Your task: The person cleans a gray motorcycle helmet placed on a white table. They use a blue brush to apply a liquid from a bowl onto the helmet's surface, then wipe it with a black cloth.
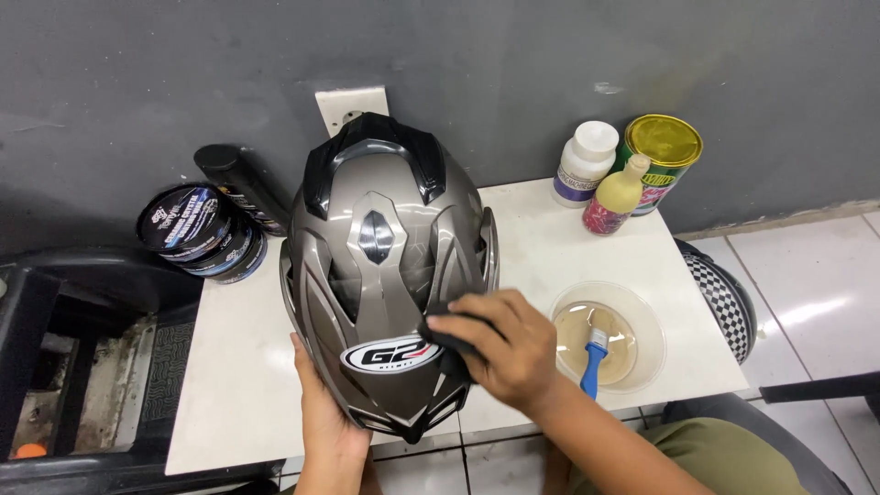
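Fingers (463, 323) of the right hand (509, 348) are bent narrow around a dark cloth (446, 341), pressing it to the lower front of the helmet; most of the cloth is hidden under the palm. Left hand (321, 412) fingers are hidden behind the shell, so only the palm cupping its lower edge shows.

One white desk (229, 385) carries everything. One grey motorcycle helmet (385, 266) with black vents and an oval badge stands at its middle. One clear bowl (610, 337) of yellowish liquid sits to the right, with one blue-handled brush (594, 359) in it. Two round black tins (197, 227) are stacked at the left rear, a black cylinder (234, 183) behind them. At the right rear stand one gold-lidded green can (662, 156), one white jar (585, 163) with a purple band, and one small cream bottle (616, 197) with a pink label.
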